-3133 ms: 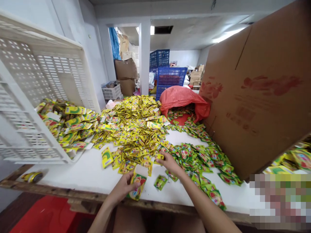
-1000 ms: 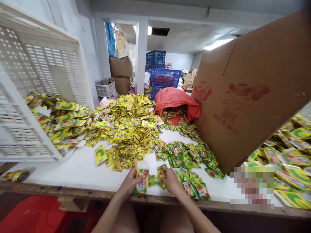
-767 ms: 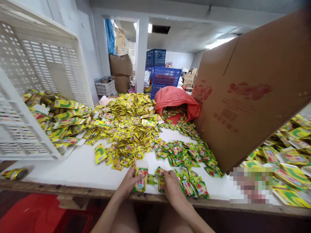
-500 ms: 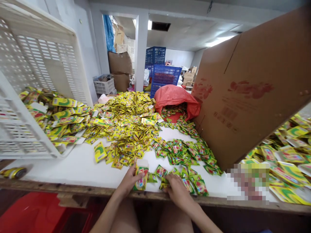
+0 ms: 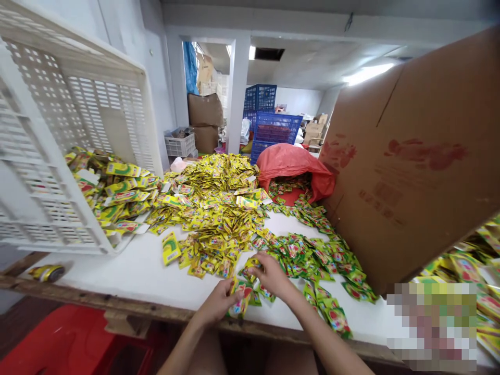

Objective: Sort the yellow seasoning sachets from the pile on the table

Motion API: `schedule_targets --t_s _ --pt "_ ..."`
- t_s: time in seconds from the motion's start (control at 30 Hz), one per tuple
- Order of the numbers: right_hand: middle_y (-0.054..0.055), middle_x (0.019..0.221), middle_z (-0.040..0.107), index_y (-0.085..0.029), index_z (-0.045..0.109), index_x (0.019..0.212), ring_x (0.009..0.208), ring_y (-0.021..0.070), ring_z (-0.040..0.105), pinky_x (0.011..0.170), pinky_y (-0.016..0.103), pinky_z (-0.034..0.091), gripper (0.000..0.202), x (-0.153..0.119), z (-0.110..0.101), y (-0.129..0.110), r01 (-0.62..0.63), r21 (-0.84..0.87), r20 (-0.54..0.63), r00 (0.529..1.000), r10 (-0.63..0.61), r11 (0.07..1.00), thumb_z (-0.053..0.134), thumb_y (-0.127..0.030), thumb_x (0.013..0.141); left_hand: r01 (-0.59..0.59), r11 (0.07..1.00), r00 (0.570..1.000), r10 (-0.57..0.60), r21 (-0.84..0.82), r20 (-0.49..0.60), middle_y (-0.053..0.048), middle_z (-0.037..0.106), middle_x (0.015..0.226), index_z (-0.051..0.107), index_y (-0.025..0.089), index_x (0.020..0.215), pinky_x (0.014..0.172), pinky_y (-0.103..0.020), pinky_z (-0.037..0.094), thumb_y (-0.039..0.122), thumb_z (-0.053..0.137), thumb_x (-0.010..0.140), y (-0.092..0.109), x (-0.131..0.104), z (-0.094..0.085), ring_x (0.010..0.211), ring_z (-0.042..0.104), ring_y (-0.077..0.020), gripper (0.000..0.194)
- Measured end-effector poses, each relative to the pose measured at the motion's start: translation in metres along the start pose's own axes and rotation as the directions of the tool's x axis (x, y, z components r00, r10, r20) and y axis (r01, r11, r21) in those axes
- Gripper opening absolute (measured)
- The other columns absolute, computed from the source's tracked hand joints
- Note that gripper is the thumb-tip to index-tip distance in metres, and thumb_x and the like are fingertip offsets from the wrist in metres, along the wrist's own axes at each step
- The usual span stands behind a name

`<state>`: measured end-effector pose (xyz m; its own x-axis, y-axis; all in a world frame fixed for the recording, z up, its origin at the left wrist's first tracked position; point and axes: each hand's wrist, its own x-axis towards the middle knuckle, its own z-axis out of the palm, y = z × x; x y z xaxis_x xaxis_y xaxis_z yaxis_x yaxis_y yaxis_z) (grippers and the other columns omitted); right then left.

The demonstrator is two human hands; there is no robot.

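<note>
My left hand grips a small yellow and green printed carton near the table's front edge, thumb across its face. Just above the carton's top end, my right hand pinches a small candy sachet of yellow-green foil; whether more than one is in the fingers I cannot tell. Green sachets lie in a loose heap beyond my right hand. A large pile of yellow sachets spreads over the table's middle. One flattish yellow carton lies to the left of that pile.
A white plastic crate lies tipped on its side at left, with cartons spilling out. At right leans a big cardboard box. Behind are a red sack and blue crates. A dark-capped yellow bottle lies at left.
My right hand has lifted from the green sachets near the table edge and moved up and left to the carton's top, with a sachet in its fingers. The carton stays in my left hand.
</note>
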<state>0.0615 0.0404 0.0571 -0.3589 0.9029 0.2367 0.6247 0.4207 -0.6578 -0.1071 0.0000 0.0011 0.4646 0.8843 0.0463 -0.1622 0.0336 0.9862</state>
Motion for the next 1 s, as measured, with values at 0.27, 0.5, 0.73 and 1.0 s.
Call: schedule_targets --t_s 0.27,0.5,0.73,1.0 --pt "0.001 0.084 0.059 -0.019 0.063 0.083 0.081 0.0154 0.054 0.07 0.021 0.035 0.013 0.006 -0.008 -0.016 0.12 -0.157 0.267 0.961 -0.075 0.98 0.061 -0.014 0.071 0.031 1.0 0.999 -0.031 0.002 -0.021 -0.004 0.065 0.084 0.062 0.013 0.093 0.073 -0.026 0.043 0.043 0.062 0.07 0.0 0.002 -0.001 0.08 0.056 -0.0202 0.037" --pt "0.001 0.082 0.057 -0.017 0.06 0.083 0.078 0.0154 0.051 0.066 0.023 0.035 0.015 0.013 0.002 -0.012 0.078 -0.254 0.167 0.985 -0.036 0.964 0.066 -0.017 0.069 -0.007 0.999 0.999 0.009 0.043 -0.046 -0.004 0.065 0.086 0.06 0.013 0.098 0.075 -0.027 0.043 0.041 0.06 0.073 -0.005 0.003 -0.004 0.082 0.055 -0.0204 0.037" --pt "0.005 0.101 0.054 -0.019 0.065 0.076 0.1 0.0194 0.046 0.087 0.033 0.032 0.011 -0.003 0.005 0.002 0.139 -0.146 0.255 0.962 -0.098 0.979 0.056 -0.022 0.08 -0.012 0.999 0.999 0.01 -0.049 -0.049 -0.006 0.064 0.096 0.057 0.015 0.105 0.081 -0.029 0.042 0.038 0.061 0.073 -0.007 0.004 -0.002 0.089 0.056 -0.0215 0.039" --pt "0.006 0.109 0.055 -0.02 0.067 0.073 0.108 0.0216 0.043 0.091 0.038 0.029 0.018 -0.015 0.017 0.0 0.014 -0.087 0.156 0.988 0.0 0.996 0.052 -0.026 0.082 -0.014 1.0 0.994 0.014 0.001 -0.104 -0.005 0.065 0.098 0.057 0.016 0.105 0.08 -0.029 0.043 0.035 0.062 0.072 -0.013 0.002 -0.005 0.09 0.057 -0.0224 0.038"
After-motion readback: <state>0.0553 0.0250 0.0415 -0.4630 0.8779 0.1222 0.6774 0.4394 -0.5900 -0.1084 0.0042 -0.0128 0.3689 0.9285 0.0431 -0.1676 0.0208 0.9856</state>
